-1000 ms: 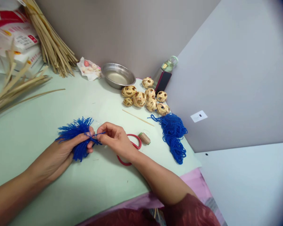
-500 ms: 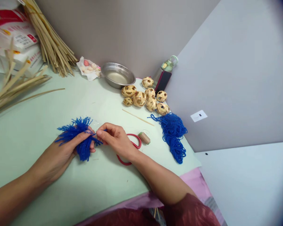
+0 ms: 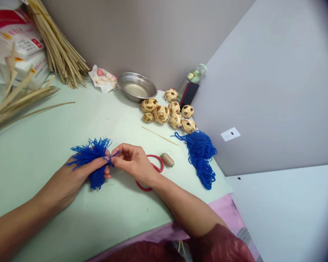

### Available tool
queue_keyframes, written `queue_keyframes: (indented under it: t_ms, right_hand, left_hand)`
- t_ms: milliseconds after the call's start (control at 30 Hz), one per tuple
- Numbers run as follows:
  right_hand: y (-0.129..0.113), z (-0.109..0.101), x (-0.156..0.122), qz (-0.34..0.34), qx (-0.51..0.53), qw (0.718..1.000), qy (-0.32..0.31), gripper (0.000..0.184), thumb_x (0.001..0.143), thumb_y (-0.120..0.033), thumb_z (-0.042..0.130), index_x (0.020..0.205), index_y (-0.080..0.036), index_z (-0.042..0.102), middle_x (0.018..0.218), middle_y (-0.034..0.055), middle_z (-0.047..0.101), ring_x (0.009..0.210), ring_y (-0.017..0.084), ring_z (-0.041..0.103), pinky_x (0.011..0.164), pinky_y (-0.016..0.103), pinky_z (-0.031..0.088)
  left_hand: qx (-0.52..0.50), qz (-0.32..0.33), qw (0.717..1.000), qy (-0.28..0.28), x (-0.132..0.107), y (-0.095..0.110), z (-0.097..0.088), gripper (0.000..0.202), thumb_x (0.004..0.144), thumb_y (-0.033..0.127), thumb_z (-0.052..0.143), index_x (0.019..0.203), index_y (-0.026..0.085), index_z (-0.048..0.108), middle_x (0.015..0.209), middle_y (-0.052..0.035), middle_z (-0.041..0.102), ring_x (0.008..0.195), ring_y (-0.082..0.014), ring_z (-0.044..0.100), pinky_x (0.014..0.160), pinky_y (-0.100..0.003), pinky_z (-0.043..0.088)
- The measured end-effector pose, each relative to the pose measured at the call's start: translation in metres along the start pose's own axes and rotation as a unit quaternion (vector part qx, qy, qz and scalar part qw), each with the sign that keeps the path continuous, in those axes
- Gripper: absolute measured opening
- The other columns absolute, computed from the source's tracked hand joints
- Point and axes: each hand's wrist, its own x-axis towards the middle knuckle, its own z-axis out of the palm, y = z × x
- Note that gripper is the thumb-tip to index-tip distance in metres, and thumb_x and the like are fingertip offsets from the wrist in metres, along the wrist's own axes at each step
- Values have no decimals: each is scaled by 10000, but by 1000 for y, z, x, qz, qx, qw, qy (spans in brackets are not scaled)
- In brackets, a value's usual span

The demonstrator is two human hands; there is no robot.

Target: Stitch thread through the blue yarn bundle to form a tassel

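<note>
A bundle of cut blue yarn [image 3: 91, 151] is pinched in my left hand [image 3: 83, 171], its frayed ends fanning up and left and a second part hanging below the thumb. Close beside it, my right hand [image 3: 133, 162] is closed, thumb and forefinger gripping a short yarn strand [image 3: 115, 153] at the bundle's right side. Partly under my right wrist lie red-handled scissors [image 3: 159, 163]; their blades are hidden. A spool of tan thread [image 3: 167, 160] rests just right of the handles.
Loose blue yarn [image 3: 200, 153] lies to the right. Behind it are several woven strip balls [image 3: 161, 114], a phone [image 3: 189, 94] against a bottle [image 3: 194, 75], and a metal bowl [image 3: 137, 87]. A thin strip [image 3: 160, 136] lies mid-table. Bundled flat strips [image 3: 58, 47] stand at the back left.
The yarn bundle has turned slightly in my left hand and shifted a little right. The strand at my right fingertips now sticks up more plainly. Everything else stays in place.
</note>
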Motion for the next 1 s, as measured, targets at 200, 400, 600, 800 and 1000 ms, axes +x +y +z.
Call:
queue_keyframes:
  t_ms: [200, 400, 600, 800, 1000]
  right_hand:
    - [-1, -2, 0, -20, -84, 995, 51, 448, 754, -509, 962, 845, -212, 639, 759, -12, 678, 726, 156, 616, 737, 301, 478]
    - [-2, -2, 0, -35, -58, 997, 36, 440, 752, -515, 971, 847, -212, 665, 756, -24, 644, 711, 139, 530, 684, 283, 424]
    - [-2, -3, 1, -46, -58, 997, 36, 382, 796, -476, 934, 849, -210, 666, 746, -33, 607, 666, 120, 481, 672, 287, 414]
    - [-2, -5, 1, -64, -55, 995, 48, 351, 825, -458, 911, 886, -205, 674, 766, -26, 643, 666, 116, 508, 682, 282, 440]
    - [-4, 1, -1, -64, -30, 997, 39, 469, 817, -524, 951, 949, -233, 609, 762, -25, 720, 711, 157, 664, 748, 304, 518]
  left_hand:
    - [-42, -8, 999, -12, -3, 8, 5, 306, 601, 420, 957, 725, 199, 785, 622, -10, 717, 586, -170, 627, 528, -258, 546]
    - [-102, -8, 994, -30, -1, 7, 3, 334, 628, 423, 1024, 789, 212, 821, 663, 8, 671, 587, -134, 571, 500, -208, 543]
    - [-132, -3, 991, -38, 0, 7, 2, 422, 587, 451, 1081, 883, 236, 871, 710, -8, 693, 639, -147, 595, 525, -196, 574]
    - [-87, 28, 996, -6, 1, 0, 2, 409, 604, 506, 1067, 839, 247, 854, 698, 12, 699, 650, -145, 619, 563, -195, 571]
    - [-15, 46, 999, -8, -1, 0, 5, 439, 566, 598, 1027, 672, 252, 779, 626, 15, 700, 631, -170, 616, 571, -247, 528]
